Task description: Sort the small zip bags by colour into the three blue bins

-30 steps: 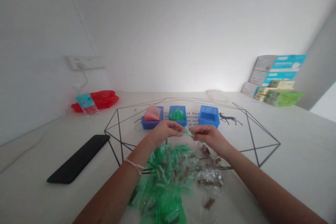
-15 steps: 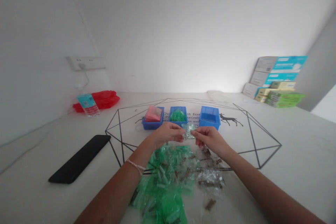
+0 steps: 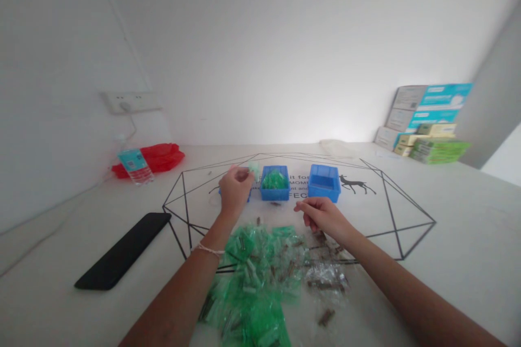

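My left hand (image 3: 235, 190) is raised over the leftmost blue bin, pinching a small pale green plastic bag (image 3: 254, 168) at its fingertips beside the middle blue bin (image 3: 275, 182), which holds green bags. My right hand (image 3: 321, 213) hovers low above the table, fingers curled with their tips together; I cannot see anything in it. Below both hands lies a heap of green plastic bags (image 3: 252, 276) and clear bags with small brown parts (image 3: 325, 276). One small brown part (image 3: 275, 204) lies on the table in front of the middle bin.
A third blue bin (image 3: 324, 181) stands to the right. A black phone (image 3: 122, 249) lies at the left. A water bottle (image 3: 134, 165) and a red bag (image 3: 157, 156) sit near the wall. Stacked boxes (image 3: 427, 122) stand at the far right.
My hands were together holding a small bag. They have separated: the left hand has moved up and left with the bag toward the bins, and the right hand has stayed low.
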Action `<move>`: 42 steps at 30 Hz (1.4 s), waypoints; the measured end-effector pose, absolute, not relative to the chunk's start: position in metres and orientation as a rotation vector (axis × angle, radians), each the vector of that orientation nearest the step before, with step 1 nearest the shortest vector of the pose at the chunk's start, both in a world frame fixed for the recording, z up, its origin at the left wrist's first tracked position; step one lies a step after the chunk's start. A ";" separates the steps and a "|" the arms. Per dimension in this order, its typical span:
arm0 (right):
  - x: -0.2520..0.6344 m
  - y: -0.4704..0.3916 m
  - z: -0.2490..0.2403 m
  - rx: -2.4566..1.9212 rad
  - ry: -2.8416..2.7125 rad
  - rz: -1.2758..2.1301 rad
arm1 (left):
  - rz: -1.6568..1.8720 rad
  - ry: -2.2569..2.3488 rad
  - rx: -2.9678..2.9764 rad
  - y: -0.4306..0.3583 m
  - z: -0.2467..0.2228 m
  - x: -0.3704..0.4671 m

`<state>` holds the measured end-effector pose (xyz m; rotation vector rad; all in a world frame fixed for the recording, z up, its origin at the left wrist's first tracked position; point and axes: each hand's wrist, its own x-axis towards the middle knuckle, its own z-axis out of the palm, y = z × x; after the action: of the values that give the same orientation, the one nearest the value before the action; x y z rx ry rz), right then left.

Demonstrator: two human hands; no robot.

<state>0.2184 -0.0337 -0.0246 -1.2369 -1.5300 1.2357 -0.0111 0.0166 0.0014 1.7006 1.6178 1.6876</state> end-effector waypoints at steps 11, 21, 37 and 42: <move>0.217 -0.039 -0.028 -1.202 -1.927 0.783 | 1.437 1.690 1.998 0.032 -0.016 0.001; 0.216 -0.050 -0.028 -1.121 -2.409 0.484 | 1.081 1.844 2.429 0.024 -0.024 0.013; 0.215 -0.041 -0.030 -1.077 -1.839 1.153 | 1.240 1.521 2.028 0.004 0.003 0.007; 0.218 -0.036 -0.025 -1.008 -1.354 1.371 | 0.692 1.088 1.468 -0.022 0.013 0.016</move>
<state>0.2180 -0.0360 -0.0252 -1.0084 -1.3541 1.3715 0.0156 -0.0216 0.0133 1.4677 1.0880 0.6923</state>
